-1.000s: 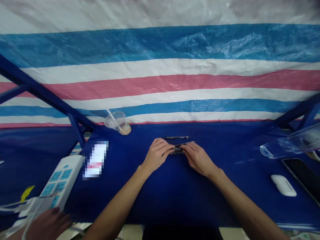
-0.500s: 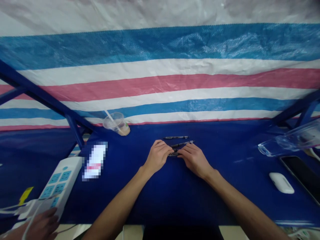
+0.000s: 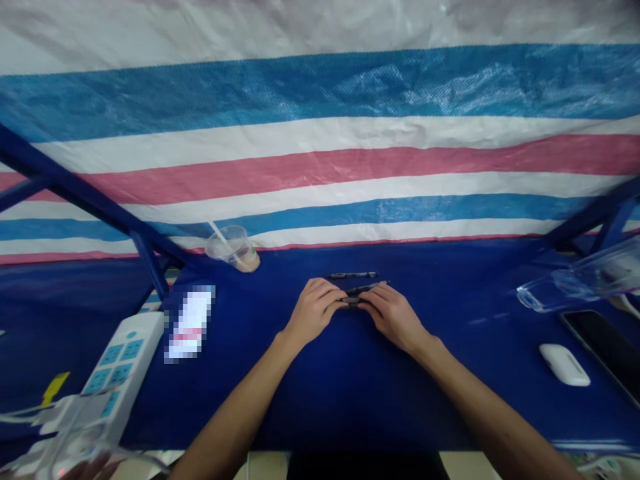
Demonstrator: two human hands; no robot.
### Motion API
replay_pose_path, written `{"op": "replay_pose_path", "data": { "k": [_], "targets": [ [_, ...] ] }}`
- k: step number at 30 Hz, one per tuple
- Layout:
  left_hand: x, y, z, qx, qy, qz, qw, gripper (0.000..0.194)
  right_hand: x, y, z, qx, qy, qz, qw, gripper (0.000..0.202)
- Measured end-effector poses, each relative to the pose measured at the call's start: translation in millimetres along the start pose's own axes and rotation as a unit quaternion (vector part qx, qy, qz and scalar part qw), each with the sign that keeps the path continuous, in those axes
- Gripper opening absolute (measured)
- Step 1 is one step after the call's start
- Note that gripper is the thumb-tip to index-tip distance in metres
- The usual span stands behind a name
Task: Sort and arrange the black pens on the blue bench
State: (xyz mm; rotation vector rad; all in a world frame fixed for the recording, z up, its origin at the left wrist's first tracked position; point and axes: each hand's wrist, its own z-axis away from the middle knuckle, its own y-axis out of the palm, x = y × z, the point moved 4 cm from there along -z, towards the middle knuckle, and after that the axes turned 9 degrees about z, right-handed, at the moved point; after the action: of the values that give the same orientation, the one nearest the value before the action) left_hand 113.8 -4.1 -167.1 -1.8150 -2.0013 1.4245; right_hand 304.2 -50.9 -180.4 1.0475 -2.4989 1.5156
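Observation:
Between my fingertips lies a dark pen [image 3: 351,302], roughly level above the blue table [image 3: 370,387]. My left hand [image 3: 315,308] pinches its left end, and my right hand [image 3: 393,315] pinches the right end. Just beyond it is a second dark pen [image 3: 361,289], slightly slanted and partly covered by my fingers. Farther back a third pen [image 3: 353,275] rests on the table, apart from both hands. The ends of the held pen are hidden by my fingers.
A clear plastic cup [image 3: 234,248] with a straw leans at the back left. Left are a blurred-out lit screen [image 3: 191,323], a power strip [image 3: 117,367] and another person's hand [image 3: 93,467]. Right are a white earbud case [image 3: 565,365], a black phone [image 3: 605,350] and a clear container [image 3: 583,277].
The held pen has moved slightly up, away from me, with both hands closed on it. At lower left the other person's hand has moved down, mostly out of view.

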Motion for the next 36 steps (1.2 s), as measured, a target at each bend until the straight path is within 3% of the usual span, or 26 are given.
{"op": "replay_pose_path", "data": {
  "k": [10,17,22,25,28,36],
  "targets": [
    [-8.0,1.0,-3.8,0.048,-0.009,0.012,0.999,0.022,5.3,-4.2,0.2,-0.033,-0.036,0.012,0.999,0.013],
    [-9.7,3.7,-1.9,0.064,-0.058,-0.035,0.996,0.046,7.4,-5.8,0.5,-0.048,-0.052,0.007,0.998,0.010],
    [-9.1,2.0,-1.6,0.048,-0.044,-0.034,0.997,0.023,3.7,-6.8,0.1,-0.054,-0.049,0.020,0.997,0.010],
    [-7.2,0.9,-1.1,0.023,-0.024,-0.015,0.999,0.025,-0.3,-6.3,0.5,-0.055,-0.038,0.024,0.997,0.010],
    [-5.8,2.2,-0.6,0.022,-0.017,0.006,1.000,0.012,-1.7,-5.3,0.9,-0.054,-0.037,0.024,0.998,0.009],
    [-6.0,-0.3,-2.1,0.040,-0.036,-0.002,0.999,0.016,1.2,-4.2,1.1,-0.057,-0.038,0.020,0.997,0.009]
  ]
}}
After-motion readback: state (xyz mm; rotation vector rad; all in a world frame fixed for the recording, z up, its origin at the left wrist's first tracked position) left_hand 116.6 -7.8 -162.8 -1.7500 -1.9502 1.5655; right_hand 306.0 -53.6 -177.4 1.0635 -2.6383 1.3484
